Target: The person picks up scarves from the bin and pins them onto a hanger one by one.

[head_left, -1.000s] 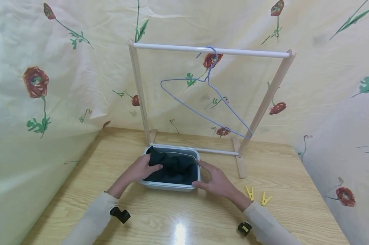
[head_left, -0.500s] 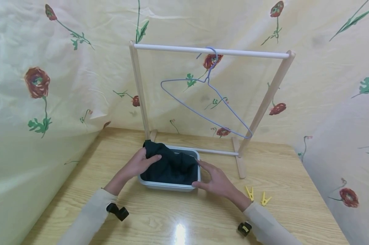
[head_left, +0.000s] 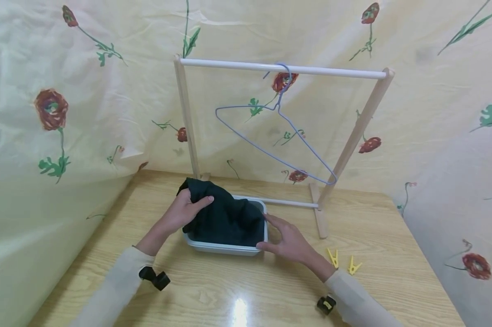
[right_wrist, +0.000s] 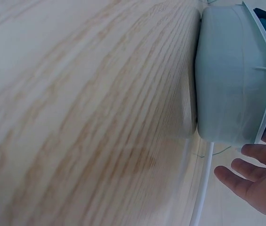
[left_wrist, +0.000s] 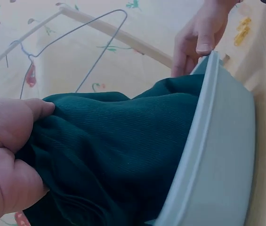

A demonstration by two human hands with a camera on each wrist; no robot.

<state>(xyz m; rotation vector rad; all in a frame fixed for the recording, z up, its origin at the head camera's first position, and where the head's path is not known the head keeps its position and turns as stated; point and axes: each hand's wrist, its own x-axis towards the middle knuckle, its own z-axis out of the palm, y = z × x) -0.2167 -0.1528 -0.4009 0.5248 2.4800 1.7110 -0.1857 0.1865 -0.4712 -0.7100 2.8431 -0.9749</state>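
A dark green ribbed cloth [head_left: 225, 222] lies bunched in a pale grey-blue plastic bin [head_left: 221, 249]. My left hand [head_left: 184, 210] pinches the cloth's upper left part between thumb and fingers. That part is raised over the bin's left rim, while the rest stays inside. In the left wrist view, the cloth [left_wrist: 118, 136] stretches from the hand [left_wrist: 10, 155] to the bin wall [left_wrist: 222, 146]. My right hand [head_left: 288, 240] rests on the bin's right end, its thumb and index finger touching the rim. The other fingers of the right hand [right_wrist: 264, 183] extend loosely beside the bin.
Behind the bin stands a wooden rack with a white top rod [head_left: 332, 70]. A blue wire hanger [head_left: 266, 156] hangs from it. The rack's lower rod [head_left: 291, 202] runs just behind the bin. Two yellow clothespins [head_left: 353, 265] lie on the table [head_left: 197, 290] near my right forearm.
My left hand has moved up and slightly left, lifting part of the cloth out past the bin's left rim. My right hand and the bin stay in place.
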